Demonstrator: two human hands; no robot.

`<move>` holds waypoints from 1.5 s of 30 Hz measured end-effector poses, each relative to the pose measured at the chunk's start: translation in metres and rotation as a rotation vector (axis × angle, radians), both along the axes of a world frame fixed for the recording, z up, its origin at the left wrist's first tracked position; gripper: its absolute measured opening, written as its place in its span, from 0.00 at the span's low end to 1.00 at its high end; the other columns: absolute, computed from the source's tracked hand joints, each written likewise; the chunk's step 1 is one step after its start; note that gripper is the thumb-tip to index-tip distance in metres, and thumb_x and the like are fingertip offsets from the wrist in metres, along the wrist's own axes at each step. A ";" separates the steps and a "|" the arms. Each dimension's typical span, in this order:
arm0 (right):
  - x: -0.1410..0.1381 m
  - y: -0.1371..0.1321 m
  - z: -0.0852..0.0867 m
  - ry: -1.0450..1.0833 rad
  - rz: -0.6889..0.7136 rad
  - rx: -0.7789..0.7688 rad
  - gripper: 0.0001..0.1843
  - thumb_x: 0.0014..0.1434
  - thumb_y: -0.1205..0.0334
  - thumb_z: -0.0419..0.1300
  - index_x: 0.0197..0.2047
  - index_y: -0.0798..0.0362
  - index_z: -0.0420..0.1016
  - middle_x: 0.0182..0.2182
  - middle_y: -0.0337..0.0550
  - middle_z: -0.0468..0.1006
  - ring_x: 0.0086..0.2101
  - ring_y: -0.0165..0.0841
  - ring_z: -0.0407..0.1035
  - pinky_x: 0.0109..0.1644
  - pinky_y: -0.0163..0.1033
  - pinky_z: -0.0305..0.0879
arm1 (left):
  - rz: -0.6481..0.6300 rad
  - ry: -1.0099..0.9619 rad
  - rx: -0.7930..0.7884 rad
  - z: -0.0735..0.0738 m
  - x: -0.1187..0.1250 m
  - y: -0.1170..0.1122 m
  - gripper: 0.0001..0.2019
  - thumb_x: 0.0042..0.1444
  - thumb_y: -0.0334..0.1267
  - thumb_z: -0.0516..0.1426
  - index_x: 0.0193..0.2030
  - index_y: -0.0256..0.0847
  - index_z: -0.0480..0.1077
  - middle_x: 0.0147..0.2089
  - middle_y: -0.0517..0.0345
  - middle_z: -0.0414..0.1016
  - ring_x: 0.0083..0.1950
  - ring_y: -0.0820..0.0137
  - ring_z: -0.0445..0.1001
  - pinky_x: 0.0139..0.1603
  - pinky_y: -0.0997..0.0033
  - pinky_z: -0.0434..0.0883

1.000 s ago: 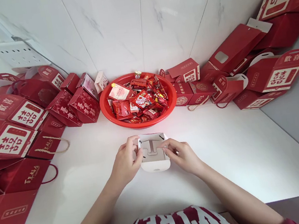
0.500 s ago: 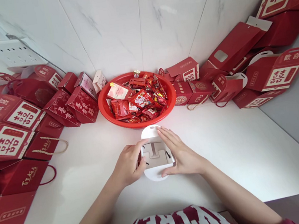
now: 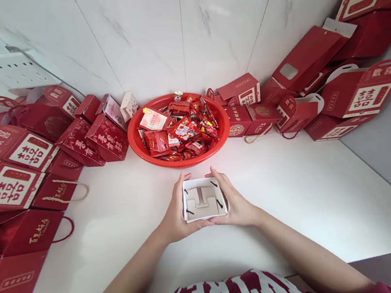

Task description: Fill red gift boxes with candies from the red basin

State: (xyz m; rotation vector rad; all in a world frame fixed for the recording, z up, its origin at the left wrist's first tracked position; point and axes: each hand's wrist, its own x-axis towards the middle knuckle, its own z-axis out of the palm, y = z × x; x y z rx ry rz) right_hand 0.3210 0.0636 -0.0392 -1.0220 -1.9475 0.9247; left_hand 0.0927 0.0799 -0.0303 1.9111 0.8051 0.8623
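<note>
A small gift box (image 3: pixel 204 212) with a white inside stands at the middle of the table, its top open toward me. Dark cord ends show at its inner corners, and interlocked flaps form its floor. My left hand (image 3: pixel 176 213) wraps the box's left side, thumb along the near wall. Against the right side rests my right hand (image 3: pixel 236 205), its thumb meeting the left one at the near edge. The outer walls are mostly hidden by my fingers. Just beyond the box is a red plastic basket (image 3: pixel 183 163) heaped with wrapped sweets (image 3: pixel 185 128).
Red boxes with white panels (image 3: pixel 8 186) are stacked along the left. More red boxes (image 3: pixel 365 91) are piled at the right, and smaller ones (image 3: pixel 109 137) flank the basket. A socket strip (image 3: pixel 17 70) and its cable sit on the tiled wall behind.
The box's rounded white end flaps, upright and spread before, no longer show above the rim. Both hands have shifted to cup the box's sides, thumbs now together at the near edge.
</note>
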 end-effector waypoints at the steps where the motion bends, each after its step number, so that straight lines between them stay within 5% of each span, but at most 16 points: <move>1: -0.002 0.002 -0.006 0.045 0.011 -0.015 0.75 0.45 0.41 0.74 0.75 0.47 0.21 0.64 0.60 0.54 0.64 0.50 0.54 0.66 0.60 0.56 | -0.008 -0.050 -0.027 -0.004 0.001 0.000 0.63 0.48 0.53 0.69 0.75 0.50 0.26 0.73 0.36 0.44 0.74 0.44 0.50 0.69 0.38 0.57; 7: -0.013 0.011 -0.027 0.235 0.100 -0.067 0.83 0.41 0.41 0.76 0.72 0.47 0.09 0.65 0.59 0.52 0.64 0.49 0.56 0.67 0.56 0.54 | -0.060 -0.259 -0.163 -0.012 0.004 0.005 0.65 0.45 0.57 0.69 0.75 0.52 0.25 0.66 0.39 0.53 0.68 0.49 0.62 0.65 0.45 0.65; 14: -0.015 0.012 -0.032 0.245 0.071 -0.127 0.84 0.38 0.36 0.75 0.72 0.46 0.10 0.63 0.56 0.51 0.63 0.47 0.55 0.68 0.56 0.51 | -0.118 -0.301 -0.282 -0.013 0.006 0.013 0.65 0.40 0.55 0.72 0.75 0.55 0.31 0.66 0.41 0.53 0.69 0.47 0.61 0.65 0.46 0.65; 22: -0.018 0.011 -0.020 0.282 0.074 0.046 0.82 0.40 0.36 0.74 0.73 0.44 0.12 0.61 0.56 0.53 0.62 0.48 0.58 0.65 0.57 0.56 | -0.074 -0.263 -0.026 -0.001 -0.001 0.006 0.61 0.35 0.46 0.75 0.72 0.52 0.43 0.66 0.42 0.54 0.67 0.45 0.61 0.66 0.43 0.61; 29: -0.015 0.019 -0.028 0.145 0.073 -0.078 0.72 0.46 0.45 0.74 0.75 0.43 0.24 0.66 0.57 0.52 0.64 0.49 0.55 0.68 0.57 0.53 | -0.093 -0.289 -0.252 -0.020 -0.005 0.023 0.48 0.39 0.43 0.74 0.63 0.50 0.52 0.60 0.46 0.61 0.60 0.50 0.67 0.54 0.50 0.71; 45: -0.020 0.022 -0.034 0.258 0.070 -0.151 0.71 0.46 0.50 0.75 0.75 0.41 0.25 0.68 0.55 0.53 0.65 0.48 0.56 0.68 0.57 0.54 | -0.101 -0.336 -0.317 -0.020 -0.004 0.026 0.46 0.41 0.40 0.72 0.62 0.47 0.51 0.61 0.44 0.62 0.61 0.51 0.67 0.57 0.49 0.70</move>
